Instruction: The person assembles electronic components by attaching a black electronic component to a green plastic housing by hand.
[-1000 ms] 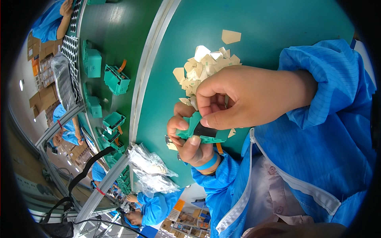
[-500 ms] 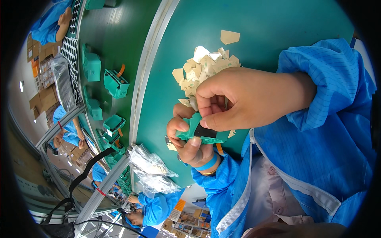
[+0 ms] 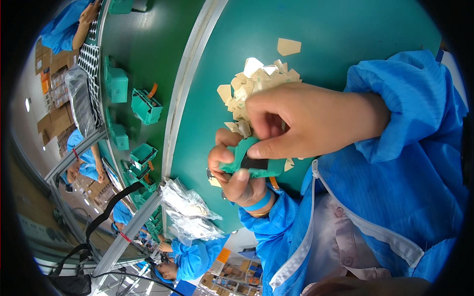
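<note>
My left hand (image 3: pixel 238 182) is closed around a green plastic housing (image 3: pixel 232 166), its thumb along the near side. On the housing's face lies a black patch (image 3: pixel 254 164), dark and flat. My right hand (image 3: pixel 306 121) reaches over from the right, its thumb pressed on the patch's upper part and its fingers curled in at the housing's far edge. Those fingertips are partly hidden, and the housing is slightly blurred. Just beyond my hands lies a heap of cream backing-paper pieces (image 3: pixel 242 93), with one loose piece (image 3: pixel 289 47) farther off.
Clear plastic bags (image 3: pixel 190 207) lie left of my left hand. A metal rail (image 3: pixel 185 74) separates my green tabletop from a line carrying more green housings (image 3: pixel 146 106), some with orange strips. Co-workers in blue sit along the left and below; a metal post (image 3: pixel 131 232) stands nearby.
My right hand's fingers have shifted slightly over the housing, its thumb still on the black patch. The housing has tilted a little in my left hand. The paper heap looks unchanged.
</note>
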A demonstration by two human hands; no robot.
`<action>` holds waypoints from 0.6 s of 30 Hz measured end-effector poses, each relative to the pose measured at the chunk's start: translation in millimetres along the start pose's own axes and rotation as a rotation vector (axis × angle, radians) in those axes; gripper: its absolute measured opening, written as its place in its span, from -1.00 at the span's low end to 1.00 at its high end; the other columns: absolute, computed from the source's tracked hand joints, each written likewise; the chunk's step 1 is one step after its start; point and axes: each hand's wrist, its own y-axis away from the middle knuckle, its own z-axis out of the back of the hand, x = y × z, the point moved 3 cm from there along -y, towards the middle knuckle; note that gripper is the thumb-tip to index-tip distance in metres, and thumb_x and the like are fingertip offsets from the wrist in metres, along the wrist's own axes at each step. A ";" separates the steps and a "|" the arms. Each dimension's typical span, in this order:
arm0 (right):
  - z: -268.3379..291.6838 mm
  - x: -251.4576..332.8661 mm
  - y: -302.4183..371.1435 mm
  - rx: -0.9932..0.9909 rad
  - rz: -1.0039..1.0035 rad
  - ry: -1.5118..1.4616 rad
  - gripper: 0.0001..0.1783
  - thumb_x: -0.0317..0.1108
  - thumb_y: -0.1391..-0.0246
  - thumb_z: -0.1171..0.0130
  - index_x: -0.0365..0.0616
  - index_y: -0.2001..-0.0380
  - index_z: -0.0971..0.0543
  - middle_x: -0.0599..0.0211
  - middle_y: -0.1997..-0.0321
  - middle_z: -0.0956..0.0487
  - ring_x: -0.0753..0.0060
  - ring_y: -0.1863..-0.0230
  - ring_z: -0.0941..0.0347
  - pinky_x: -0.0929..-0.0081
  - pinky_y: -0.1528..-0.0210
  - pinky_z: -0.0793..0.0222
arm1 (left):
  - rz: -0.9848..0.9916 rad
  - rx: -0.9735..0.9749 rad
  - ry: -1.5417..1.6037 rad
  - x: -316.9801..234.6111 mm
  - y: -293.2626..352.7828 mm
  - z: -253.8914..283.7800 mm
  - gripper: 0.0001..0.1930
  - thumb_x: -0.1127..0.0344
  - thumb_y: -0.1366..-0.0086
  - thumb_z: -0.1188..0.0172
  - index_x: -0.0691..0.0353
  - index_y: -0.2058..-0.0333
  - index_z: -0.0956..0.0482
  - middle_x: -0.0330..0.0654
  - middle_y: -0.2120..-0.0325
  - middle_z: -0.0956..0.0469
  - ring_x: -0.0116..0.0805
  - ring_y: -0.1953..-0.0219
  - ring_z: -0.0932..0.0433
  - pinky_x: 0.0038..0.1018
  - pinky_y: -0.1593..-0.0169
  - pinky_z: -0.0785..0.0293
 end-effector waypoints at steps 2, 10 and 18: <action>4.4 -0.1 0.8 -0.033 -0.043 0.101 -0.70 -0.24 -0.15 -0.34 -0.22 0.34 -0.47 0.33 0.44 -0.54 0.58 0.40 -0.48 0.58 0.42 -0.39 | 0.007 0.035 0.092 1.8 -2.2 2.6 -0.70 0.41 0.05 -0.30 0.16 0.26 -0.53 -0.13 0.37 -0.31 -0.32 0.38 -0.42 -0.46 0.24 -0.43; -23.7 22.9 3.6 0.323 -0.028 -0.468 -0.63 -0.25 -0.34 -0.11 -0.35 -0.03 -0.51 0.40 0.25 -0.55 0.61 0.27 -0.42 0.62 0.20 -0.38 | -0.021 0.188 0.181 -26.9 14.7 -5.1 -0.70 0.31 -0.11 -0.27 0.05 0.16 -0.48 -0.21 0.26 -0.33 -0.18 0.09 -0.46 -0.13 0.05 -0.61; -61.7 56.9 7.6 0.130 0.146 -0.227 -0.64 -0.26 -0.28 -0.18 -0.32 0.01 -0.56 0.40 0.25 -0.55 0.67 0.24 -0.41 0.63 0.25 -0.38 | -0.151 0.006 -0.230 -81.8 40.7 -10.1 -0.47 0.21 -0.16 -0.23 0.30 -0.08 -0.45 0.02 -0.03 -0.39 -0.05 -0.08 -0.46 -0.17 -0.16 -0.42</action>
